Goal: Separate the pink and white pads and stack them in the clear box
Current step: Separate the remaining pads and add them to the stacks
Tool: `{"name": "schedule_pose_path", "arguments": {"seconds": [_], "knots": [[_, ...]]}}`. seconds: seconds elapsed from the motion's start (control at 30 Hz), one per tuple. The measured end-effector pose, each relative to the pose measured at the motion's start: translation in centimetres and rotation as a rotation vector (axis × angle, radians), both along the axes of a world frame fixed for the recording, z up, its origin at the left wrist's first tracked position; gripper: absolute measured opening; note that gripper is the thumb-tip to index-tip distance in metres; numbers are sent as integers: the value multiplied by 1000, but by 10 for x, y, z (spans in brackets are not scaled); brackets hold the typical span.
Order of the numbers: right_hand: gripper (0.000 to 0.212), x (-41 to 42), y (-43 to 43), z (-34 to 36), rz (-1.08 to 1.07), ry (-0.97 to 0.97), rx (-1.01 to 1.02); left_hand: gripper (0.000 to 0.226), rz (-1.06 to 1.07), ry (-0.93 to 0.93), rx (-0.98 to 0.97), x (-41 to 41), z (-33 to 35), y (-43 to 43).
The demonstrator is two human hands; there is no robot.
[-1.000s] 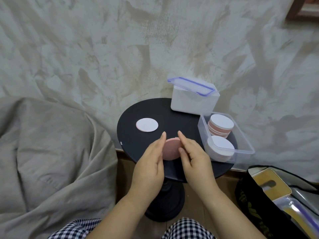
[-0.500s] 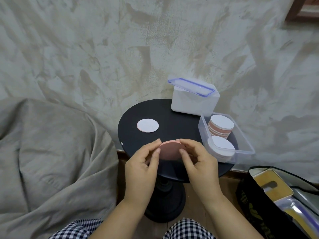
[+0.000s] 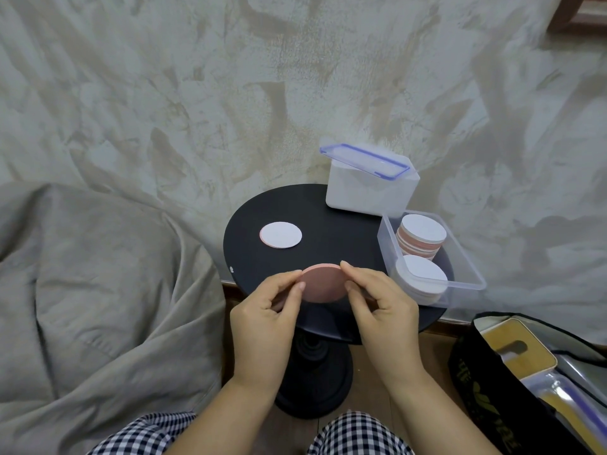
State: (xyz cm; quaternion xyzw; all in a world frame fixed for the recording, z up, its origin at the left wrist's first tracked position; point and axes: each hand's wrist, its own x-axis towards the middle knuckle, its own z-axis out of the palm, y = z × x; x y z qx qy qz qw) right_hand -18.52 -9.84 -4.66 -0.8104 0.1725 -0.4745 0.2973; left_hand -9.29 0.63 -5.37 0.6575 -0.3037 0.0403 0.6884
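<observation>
Between left hand, right hand: pad pinched (pink face up)

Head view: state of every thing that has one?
left hand: pinches pink pad at its left edge
right hand: pinches its right edge
pink pad: held in the air, pink face toward camera
loose pad: flat on black table, white face up
clear box: open, holds far stack and near stack
lid: off, lying on white box
</observation>
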Motion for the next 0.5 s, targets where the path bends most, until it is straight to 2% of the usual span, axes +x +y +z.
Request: {"name": "schedule_pose_path", "arguments": {"seconds": [0.3, 0.5], "knots": [[32, -1, 2, 0, 10, 3, 12, 29, -27, 14, 15, 0, -6, 1], [37, -16, -10, 26, 48, 41, 148, 32, -97, 56, 25, -2, 2, -10]]}}
